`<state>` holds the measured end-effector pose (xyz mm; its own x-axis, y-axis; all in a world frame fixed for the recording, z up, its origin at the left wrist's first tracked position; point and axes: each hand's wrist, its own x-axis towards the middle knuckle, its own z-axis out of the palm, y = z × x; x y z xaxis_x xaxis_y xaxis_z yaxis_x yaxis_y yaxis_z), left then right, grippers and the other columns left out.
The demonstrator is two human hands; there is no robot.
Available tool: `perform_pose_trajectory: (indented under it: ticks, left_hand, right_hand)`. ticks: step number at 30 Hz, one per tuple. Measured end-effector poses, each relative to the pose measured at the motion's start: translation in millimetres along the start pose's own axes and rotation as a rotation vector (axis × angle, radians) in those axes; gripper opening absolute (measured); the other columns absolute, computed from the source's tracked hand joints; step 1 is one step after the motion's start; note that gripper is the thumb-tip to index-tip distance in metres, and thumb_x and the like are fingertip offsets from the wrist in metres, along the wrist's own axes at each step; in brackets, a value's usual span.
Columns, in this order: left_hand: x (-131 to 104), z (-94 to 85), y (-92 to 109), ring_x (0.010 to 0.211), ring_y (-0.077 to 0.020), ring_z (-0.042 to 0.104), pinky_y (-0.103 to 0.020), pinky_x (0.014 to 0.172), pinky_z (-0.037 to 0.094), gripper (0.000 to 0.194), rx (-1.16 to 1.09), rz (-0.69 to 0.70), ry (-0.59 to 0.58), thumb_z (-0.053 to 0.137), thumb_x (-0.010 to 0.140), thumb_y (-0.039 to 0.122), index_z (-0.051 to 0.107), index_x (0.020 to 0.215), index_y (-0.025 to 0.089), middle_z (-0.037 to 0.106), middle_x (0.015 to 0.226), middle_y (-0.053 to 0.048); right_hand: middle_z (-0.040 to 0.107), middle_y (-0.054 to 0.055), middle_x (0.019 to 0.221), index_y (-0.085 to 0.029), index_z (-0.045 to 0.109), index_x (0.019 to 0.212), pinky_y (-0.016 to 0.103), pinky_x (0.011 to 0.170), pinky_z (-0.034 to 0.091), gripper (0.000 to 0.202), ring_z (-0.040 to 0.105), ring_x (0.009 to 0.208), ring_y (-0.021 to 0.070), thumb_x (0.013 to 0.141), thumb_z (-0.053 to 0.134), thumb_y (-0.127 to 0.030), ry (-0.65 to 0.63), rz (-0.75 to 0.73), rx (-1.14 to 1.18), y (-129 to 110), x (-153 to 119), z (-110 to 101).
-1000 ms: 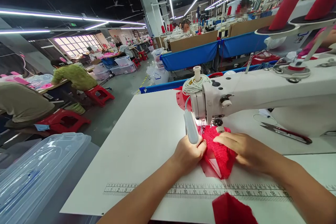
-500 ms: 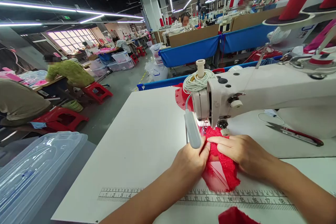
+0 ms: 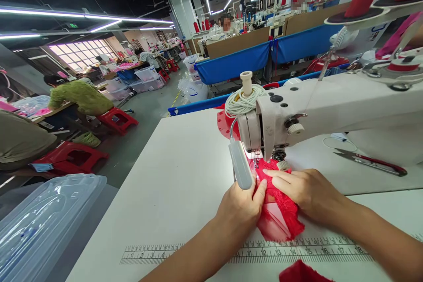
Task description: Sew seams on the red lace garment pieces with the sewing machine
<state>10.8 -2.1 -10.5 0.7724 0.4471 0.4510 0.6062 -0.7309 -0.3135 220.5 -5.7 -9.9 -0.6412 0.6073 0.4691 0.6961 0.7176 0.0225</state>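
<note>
A red lace and sheer fabric piece (image 3: 279,202) lies on the white table under the needle area of a white sewing machine (image 3: 330,105). My left hand (image 3: 243,200) presses the fabric's left edge, thumb and fingers close together, partly behind the grey lamp (image 3: 240,165). On the fabric's right side, my right hand (image 3: 306,189) has its index finger stretched towards the needle, the other fingers bent over the lace. Both hands sit just in front of the presser foot (image 3: 256,163).
Thread snips (image 3: 372,161) lie right of the machine head. More red fabric rests behind the machine and at the front edge (image 3: 302,272). A clear plastic box (image 3: 49,216) stands left. People sit at tables beyond.
The view has shifted slightly. The fabric's lower end and the right hand's fingertips have moved a little to the right relative to the machine; both hands remain on the fabric.
</note>
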Motion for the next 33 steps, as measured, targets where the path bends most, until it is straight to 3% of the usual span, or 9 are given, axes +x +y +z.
perform_pose_trajectory:
  ticks: [6,10,15,26,33]
  left_hand:
    - [-1.1,1.0,1.2,0.078,-0.0248,0.066,-0.029,0.049,0.055,0.034,-0.002,0.015,-0.028,0.045,0.086,0.002,0.060,0.116,0.008,0.067,0.102,-0.018]
    - [-1.9,0.0,0.7,0.082,-0.0256,0.065,-0.027,0.045,0.051,0.036,0.003,0.014,-0.090,0.045,0.085,0.000,0.059,0.118,0.008,0.067,0.103,-0.018]
    - [-1.8,-2.4,-0.8,0.086,-0.0264,0.065,-0.028,0.049,0.054,0.037,0.001,0.010,-0.120,0.046,0.085,0.000,0.057,0.120,0.007,0.066,0.102,-0.018]
    - [-4.1,4.2,-8.0,0.092,-0.0221,0.064,-0.030,0.063,0.057,0.036,-0.121,-0.086,-0.157,0.043,0.090,0.004,0.056,0.121,0.016,0.065,0.109,-0.014]
    - [-0.9,1.0,-6.3,0.085,-0.0246,0.066,-0.029,0.052,0.052,0.039,0.027,0.008,-0.156,0.042,0.085,-0.002,0.055,0.122,0.005,0.067,0.103,-0.018]
  right_hand:
    - [0.069,0.007,0.087,-0.015,0.062,0.101,0.027,0.047,0.032,0.034,0.057,0.059,0.0148,0.091,0.030,-0.006,-0.019,0.028,0.026,1.3,-1.8,1.1]
    - [0.068,0.007,0.086,-0.015,0.059,0.084,0.027,0.047,0.030,0.029,0.054,0.059,0.0137,0.090,0.032,-0.006,-0.027,0.027,0.038,1.7,-1.9,0.3]
    - [0.055,0.001,0.062,-0.019,0.047,0.067,0.029,0.044,0.019,0.030,0.042,0.047,0.0131,0.090,0.031,-0.008,0.000,0.045,0.048,0.9,1.2,-1.5]
    - [0.054,-0.001,0.061,-0.019,0.045,0.070,0.029,0.046,0.019,0.023,0.042,0.048,0.0125,0.087,0.036,-0.008,-0.109,0.098,0.079,5.8,1.9,1.2]
    - [0.052,-0.001,0.059,-0.020,0.045,0.071,0.029,0.046,0.018,0.021,0.043,0.047,0.0136,0.086,0.037,-0.007,-0.099,0.099,0.037,6.7,3.5,2.5]
